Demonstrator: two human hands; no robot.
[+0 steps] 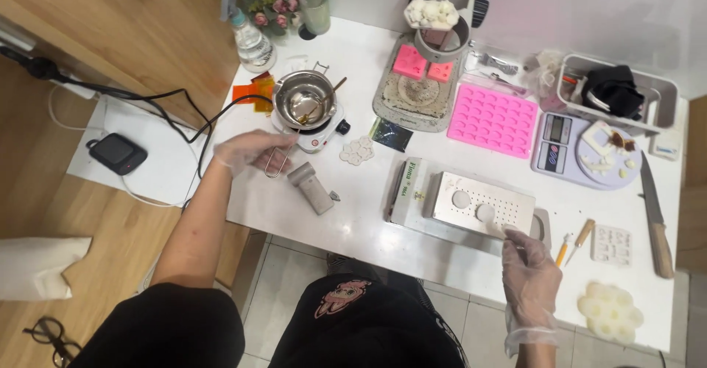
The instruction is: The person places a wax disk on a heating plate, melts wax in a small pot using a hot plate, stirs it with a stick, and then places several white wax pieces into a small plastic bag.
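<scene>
Pink mould [493, 120], scale [582, 151], knife [654, 217] beyond right hand [532, 278]

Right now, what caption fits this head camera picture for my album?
Gloved left hand rests by a metal pot; gloved right hand touches a perforated metal plate.

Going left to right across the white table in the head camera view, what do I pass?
Left hand → steel pot on a small hotplate → grey cylinder → perforated metal plate → right hand → pink silicone mould → kitchen scale → knife.
</scene>
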